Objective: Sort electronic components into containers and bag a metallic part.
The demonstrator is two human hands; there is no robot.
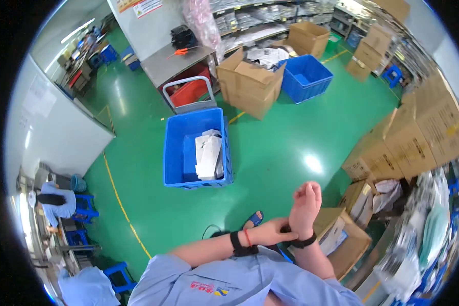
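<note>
My left hand [270, 232] reaches across my body to my right wrist. Its fingers are closed on the black wristband [305, 241] there, pinching it near the edge; part of the band is hidden behind them. My right hand [306, 204] is raised with its fingers curled together, and nothing shows in it. Another black band [236, 244] and a thin red cord [247, 237] circle my left wrist. Ahead of me, a blue plastic bin [171, 148] stands in front of a grey trolley handle [186, 81]. White packages [208, 155] lie in the bin.
An open carton [247, 94] and a second blue bin [306, 79] stand farther off. Big cartons [413, 135] are stacked at right, with an open carton [359, 239] beside my right arm. Two people [58, 199] in blue work at the left near blue stools [86, 209].
</note>
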